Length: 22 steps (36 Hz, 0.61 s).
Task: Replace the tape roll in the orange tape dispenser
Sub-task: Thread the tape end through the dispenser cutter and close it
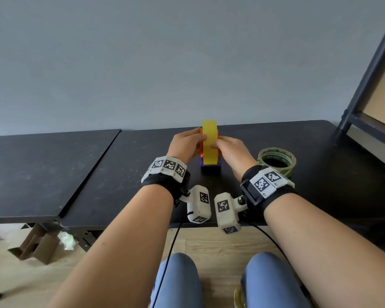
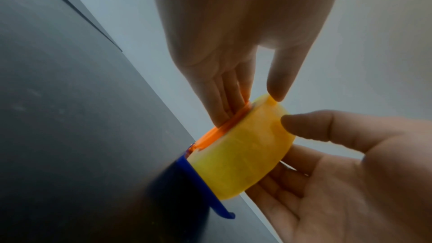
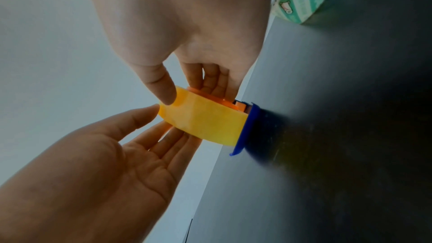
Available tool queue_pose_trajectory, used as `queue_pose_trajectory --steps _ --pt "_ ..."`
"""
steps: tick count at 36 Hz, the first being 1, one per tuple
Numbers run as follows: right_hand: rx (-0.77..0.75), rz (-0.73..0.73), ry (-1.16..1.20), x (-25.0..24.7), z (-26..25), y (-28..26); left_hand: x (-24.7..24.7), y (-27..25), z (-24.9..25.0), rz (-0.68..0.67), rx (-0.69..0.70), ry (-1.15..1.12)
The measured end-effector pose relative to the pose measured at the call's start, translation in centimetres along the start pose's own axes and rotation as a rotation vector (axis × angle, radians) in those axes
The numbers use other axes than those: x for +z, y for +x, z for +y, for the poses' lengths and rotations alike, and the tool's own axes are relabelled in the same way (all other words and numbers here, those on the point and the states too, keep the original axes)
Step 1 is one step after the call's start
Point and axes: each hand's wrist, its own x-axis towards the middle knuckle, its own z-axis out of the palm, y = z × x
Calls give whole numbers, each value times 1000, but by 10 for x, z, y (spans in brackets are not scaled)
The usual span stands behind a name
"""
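A yellow tape roll [image 1: 209, 141] stands on edge in the orange tape dispenser [image 1: 201, 154], which has a blue base [image 1: 210, 168] resting on the black table [image 1: 120, 174]. My left hand [image 1: 200, 136] pinches it from the left. In the left wrist view its thumb sits on the roll [image 2: 240, 154] and its straight fingers lie along the orange side plate [image 2: 210, 134]. My right hand [image 1: 216, 145] pinches from the right. In the right wrist view its thumb presses the roll's tread [image 3: 205, 119] and its fingers curl against the orange plate [image 3: 224, 103].
A second tape roll with green print [image 1: 277, 160] lies flat on the table just right of my right wrist, also seen as the green roll [image 3: 301, 3]. A dark metal shelf frame [image 1: 365, 85] stands at the right. Another black tabletop [image 1: 42, 170] adjoins on the left.
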Motion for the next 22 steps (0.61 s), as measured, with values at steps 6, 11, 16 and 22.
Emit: queue_pose_trajectory --steps 6,11,16,22 --pt "-14 -4 39 1 2 2 1 0 2 19 5 -17" --pt "-13 0 45 1 4 5 2 0 2 23 7 -16" --pt "-11 5 37 2 3 6 2 1 1 36 18 -15" --pt "0 6 -11 4 3 9 2 2 1 46 15 -14"
